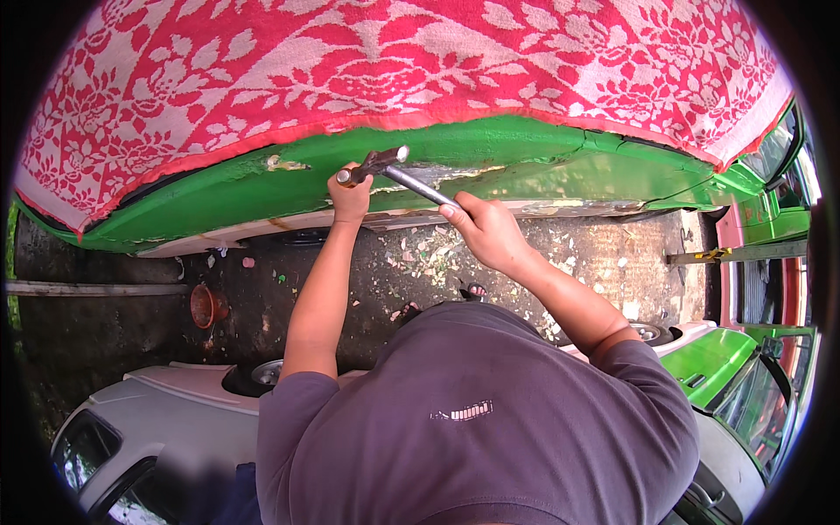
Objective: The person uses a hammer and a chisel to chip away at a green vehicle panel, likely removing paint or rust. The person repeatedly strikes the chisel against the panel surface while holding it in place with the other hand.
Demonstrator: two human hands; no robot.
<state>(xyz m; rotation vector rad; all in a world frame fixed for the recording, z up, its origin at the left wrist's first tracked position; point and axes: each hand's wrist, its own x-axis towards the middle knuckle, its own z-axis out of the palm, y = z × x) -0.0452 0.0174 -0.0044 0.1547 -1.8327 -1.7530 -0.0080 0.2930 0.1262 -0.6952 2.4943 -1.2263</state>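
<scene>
Steel-shafted hammer with a dark, blunt head [416, 184]: in the head view it slants between both hands before a chipped green metal car panel [227, 199], shaft running from upper left to lower right. The right hand [492, 232] wraps the shaft's lower end, forearm angled inward. The left hand [351, 199], raised, curls beside the hammer's head; I cannot tell its exact hold.

Wide fisheye view from my head, facing downward.
The camera sits close above my dark grey short-sleeved fabric shirt [481, 376], which fills the lower middle; it looks past my left hand [351, 199] and right hand [492, 233], a little farther off, to the green-painted metal car panel [604, 171] and the red-and-pale floral cloth [376, 66] along its top edge.
</scene>
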